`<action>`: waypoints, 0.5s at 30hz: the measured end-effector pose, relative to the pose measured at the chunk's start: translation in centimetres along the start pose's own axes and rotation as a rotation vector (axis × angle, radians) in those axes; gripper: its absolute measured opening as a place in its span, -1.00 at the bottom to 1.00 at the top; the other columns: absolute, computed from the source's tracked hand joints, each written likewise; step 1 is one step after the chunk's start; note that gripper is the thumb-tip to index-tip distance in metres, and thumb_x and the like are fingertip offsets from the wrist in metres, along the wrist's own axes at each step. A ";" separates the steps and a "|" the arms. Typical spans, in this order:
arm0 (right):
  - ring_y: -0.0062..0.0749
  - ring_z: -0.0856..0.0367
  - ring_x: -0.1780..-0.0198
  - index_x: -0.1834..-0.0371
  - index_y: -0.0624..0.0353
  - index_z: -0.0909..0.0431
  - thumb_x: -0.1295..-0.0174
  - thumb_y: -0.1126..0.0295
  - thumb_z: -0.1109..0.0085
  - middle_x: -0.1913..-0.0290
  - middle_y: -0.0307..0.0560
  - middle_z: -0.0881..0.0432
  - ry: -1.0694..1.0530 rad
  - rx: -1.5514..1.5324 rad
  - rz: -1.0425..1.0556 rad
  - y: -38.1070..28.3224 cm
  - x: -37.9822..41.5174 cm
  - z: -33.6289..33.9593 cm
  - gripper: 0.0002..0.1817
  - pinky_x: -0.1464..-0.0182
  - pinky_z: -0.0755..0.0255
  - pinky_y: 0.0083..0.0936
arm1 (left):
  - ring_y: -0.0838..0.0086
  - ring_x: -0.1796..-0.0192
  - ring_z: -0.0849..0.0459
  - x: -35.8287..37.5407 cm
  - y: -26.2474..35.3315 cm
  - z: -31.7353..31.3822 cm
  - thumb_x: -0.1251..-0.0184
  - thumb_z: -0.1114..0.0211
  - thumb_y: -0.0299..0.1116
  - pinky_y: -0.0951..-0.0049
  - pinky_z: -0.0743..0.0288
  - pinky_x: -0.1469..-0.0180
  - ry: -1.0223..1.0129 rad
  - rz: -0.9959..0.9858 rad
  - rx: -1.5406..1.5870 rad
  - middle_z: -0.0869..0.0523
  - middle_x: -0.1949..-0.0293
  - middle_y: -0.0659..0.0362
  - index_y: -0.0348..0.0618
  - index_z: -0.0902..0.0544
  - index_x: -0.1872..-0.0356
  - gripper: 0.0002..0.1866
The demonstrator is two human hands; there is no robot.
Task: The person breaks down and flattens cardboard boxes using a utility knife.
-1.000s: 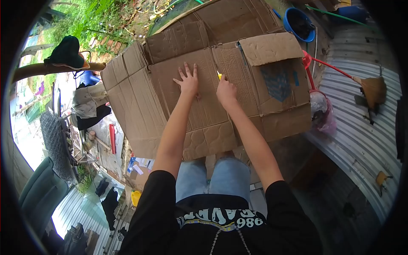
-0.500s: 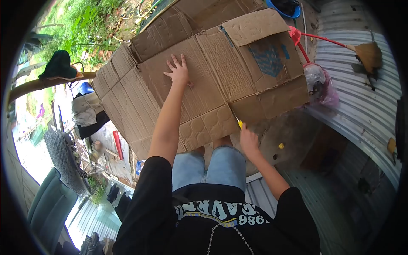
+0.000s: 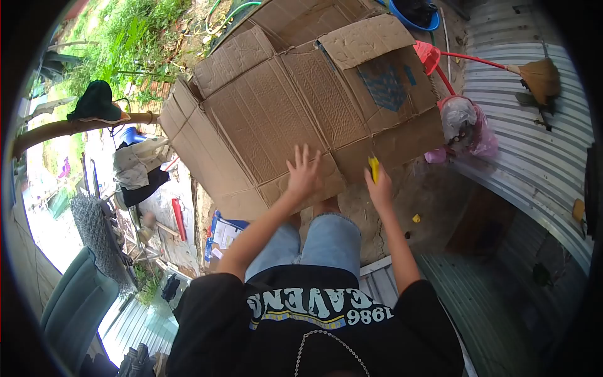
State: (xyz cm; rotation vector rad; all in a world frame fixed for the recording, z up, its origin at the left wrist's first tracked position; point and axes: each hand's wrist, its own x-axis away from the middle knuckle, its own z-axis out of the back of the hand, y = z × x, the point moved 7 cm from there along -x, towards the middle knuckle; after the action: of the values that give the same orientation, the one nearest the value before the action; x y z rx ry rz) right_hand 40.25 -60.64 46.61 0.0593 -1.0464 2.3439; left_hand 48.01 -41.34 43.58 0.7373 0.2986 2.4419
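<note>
A large unfolded cardboard box [image 3: 257, 119] with creases and raised flaps spreads out in front of me, its near edge over my knees. My left hand [image 3: 306, 174] is on or just above its near flap, fingers spread, holding nothing. To the right, my right hand [image 3: 379, 187] is closed around a yellow cutter [image 3: 374, 168], which points up and away from me near the box's near right edge. The cutter's blade is too small to make out. Blue print [image 3: 382, 88] marks the right part of the cardboard.
A blue basin [image 3: 414, 14] stands at the top right, near a red dustpan [image 3: 428, 58], a broom [image 3: 540, 80] and a pink plastic bag [image 3: 482, 132]. On the left are a cap [image 3: 95, 102] on a pole, rolled wire mesh [image 3: 97, 232] and a green chair [image 3: 78, 301].
My left hand has come down the cardboard toward me and to the right. My right hand has moved slightly right and up with the cutter, away from the slit. The view has shifted a little.
</note>
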 end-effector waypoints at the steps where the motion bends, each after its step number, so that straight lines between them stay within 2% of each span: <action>1: 0.09 -0.47 0.20 0.19 0.30 -0.40 -0.08 0.24 -0.10 0.28 0.19 -0.51 -0.017 -0.070 0.054 -2.5 -3.6 -1.8 -0.65 0.22 -0.36 -0.26 | -0.06 -0.34 0.13 0.5 1.5 -0.9 0.15 -0.27 -0.21 -0.34 -0.04 -0.08 -0.015 0.003 0.006 0.03 -0.28 -0.11 -0.02 -0.04 -0.29 -0.12; 2: 0.06 -0.47 0.17 0.18 0.28 -0.41 -0.07 0.23 -0.13 0.26 0.18 -0.51 -0.040 -0.051 0.067 -3.4 -6.8 -4.2 -0.64 0.14 -0.36 -0.30 | -0.05 -0.35 0.16 0.8 2.4 -2.0 0.25 -0.35 -0.08 -0.35 0.00 -0.09 -0.035 0.009 0.013 0.06 -0.30 -0.11 -0.01 -0.02 -0.30 0.00; 3: 0.01 -0.43 0.05 0.08 0.19 -0.39 -0.03 0.24 -0.17 0.14 0.14 -0.47 -0.050 -0.050 0.111 -3.0 -9.8 -7.0 -0.59 0.06 -0.33 -0.15 | -0.05 -0.35 0.16 0.6 2.8 -3.2 0.25 -0.35 -0.08 -0.35 0.00 -0.09 -0.040 0.015 0.011 0.06 -0.30 -0.11 -0.01 -0.02 -0.30 0.00; 5: -0.01 -0.32 -0.09 -0.01 0.08 -0.33 0.02 0.26 -0.22 0.00 0.05 -0.39 -0.271 0.378 -0.131 -4.0 -12.7 -9.6 -0.51 0.00 -0.25 0.09 | 0.02 -0.36 0.17 0.5 3.7 -4.3 0.29 -0.37 -0.11 -0.35 0.05 -0.11 0.204 0.032 -0.217 0.06 -0.30 -0.08 0.01 -0.01 -0.30 0.02; 6: -0.01 -0.32 -0.09 -0.01 0.08 -0.33 0.02 0.26 -0.22 0.00 0.05 -0.39 -0.280 0.384 -0.129 -4.0 -13.6 -10.5 -0.51 0.00 -0.25 0.09 | 0.09 -0.37 0.16 0.3 3.0 -5.3 0.33 -0.37 -0.11 -0.36 0.11 -0.13 0.177 0.169 -0.213 0.06 -0.31 -0.05 0.04 -0.01 -0.30 0.03; 8: -0.01 -0.24 -0.16 -0.06 0.00 -0.28 0.05 0.28 -0.26 -0.08 -0.01 -0.33 -0.361 0.493 -0.271 -2.8 -14.0 -11.9 -0.45 0.01 -0.17 0.24 | 0.09 -0.37 0.16 0.5 2.9 -5.9 0.30 -0.35 -0.12 -0.35 0.13 -0.14 0.185 0.192 -0.271 0.06 -0.31 -0.04 0.05 -0.01 -0.31 0.01; 10: -0.02 -0.26 -0.14 -0.04 0.00 -0.29 0.05 0.29 -0.26 -0.06 0.00 -0.34 -0.354 0.521 -0.287 -2.8 -14.1 -12.0 -0.46 -0.01 -0.17 0.22 | 0.10 -0.37 0.16 1.0 2.5 -5.3 0.27 -0.33 -0.13 -0.35 0.14 -0.15 0.202 0.212 -0.336 0.07 -0.31 -0.04 0.06 0.00 -0.31 -0.01; 12: -0.04 -0.28 -0.13 -0.03 0.00 -0.31 0.05 0.30 -0.26 -0.05 0.01 -0.35 -0.346 0.546 -0.297 -3.3 -14.1 -12.0 -0.48 -0.03 -0.16 0.19 | 0.10 -0.37 0.16 1.6 4.0 -4.3 0.13 -0.25 -0.14 -0.33 0.16 -0.16 -0.069 -0.054 -0.101 0.08 -0.31 -0.04 -0.01 -0.02 -0.30 -0.11; 13: -0.04 -0.29 -0.13 -0.02 -0.01 -0.32 0.04 0.31 -0.25 -0.05 0.02 -0.35 -0.340 0.548 -0.323 -3.4 -14.1 -12.0 -0.50 -0.03 -0.16 0.18 | 0.10 -0.37 0.16 1.4 3.7 -5.2 0.13 -0.25 -0.14 -0.33 0.16 -0.16 -0.066 -0.044 -0.097 0.08 -0.31 -0.04 -0.01 -0.02 -0.30 -0.11; 15: -0.05 -0.29 -0.12 0.00 -0.01 -0.32 0.04 0.31 -0.25 -0.04 0.03 -0.35 -0.340 0.558 -0.352 -3.4 -13.9 -12.1 -0.51 -0.04 -0.16 0.17 | 0.12 -0.38 0.17 1.9 6.2 -5.2 0.01 -0.16 -0.20 -0.31 0.14 -0.16 0.167 -0.389 -0.256 0.08 -0.31 -0.06 -0.06 -0.06 -0.28 -0.23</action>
State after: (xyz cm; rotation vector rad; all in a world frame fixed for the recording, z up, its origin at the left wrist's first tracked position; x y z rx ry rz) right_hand 55.88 -57.07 36.83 0.8072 -0.4383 2.2612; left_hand 40.94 -45.60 42.35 0.3285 0.1689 2.1193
